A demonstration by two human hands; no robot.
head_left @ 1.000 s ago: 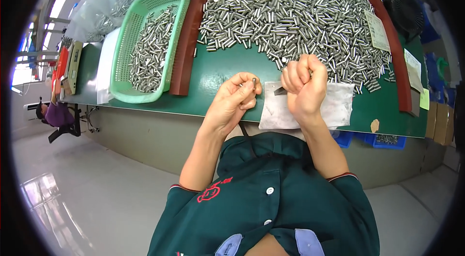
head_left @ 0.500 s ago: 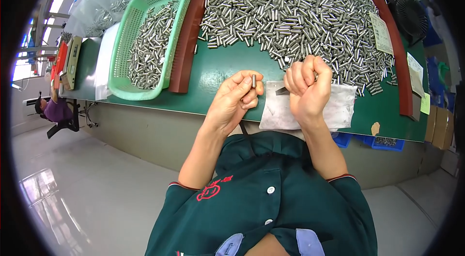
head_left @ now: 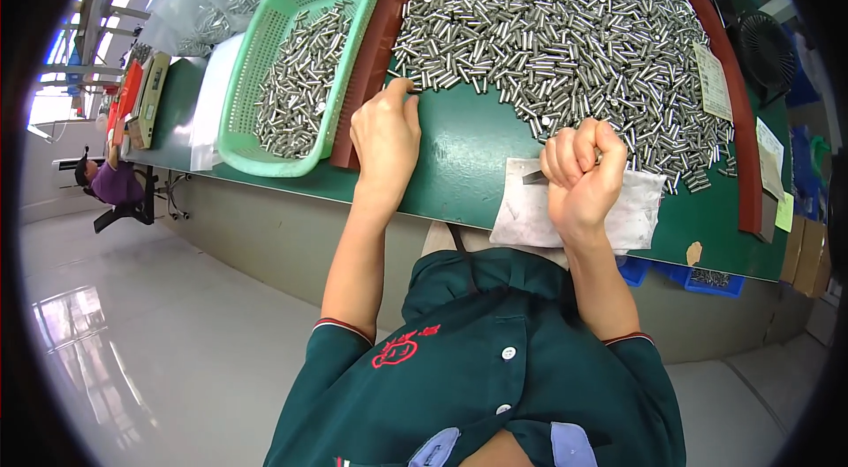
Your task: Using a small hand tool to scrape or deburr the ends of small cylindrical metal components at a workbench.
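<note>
My right hand (head_left: 585, 177) is closed in a fist around a dark, flat, narrow tool (head_left: 534, 176); only a short end of it sticks out on the left side, so its kind cannot be told. Below that fist lies a stained white cloth (head_left: 574, 218). My left hand (head_left: 386, 136) is back-up at the left corner of a wide heap of short, shiny metal pins (head_left: 565, 34), beside the brown-red rail (head_left: 360, 83). Its fingers are curled down, and their tips and anything between them are hidden.
A green perforated basket (head_left: 231, 113) of pins stands left of the rail, with plastic bags (head_left: 199, 12) of pins behind. A black fan (head_left: 765, 43) is at the right. Blue bins (head_left: 707, 280) sit under the table edge. Another person (head_left: 115, 182) sits far left.
My left hand has turned over and moved left and away from me, from holding a pin before me to the heap's left corner. My right fist keeps its grip. The whole view has shifted slightly.
</note>
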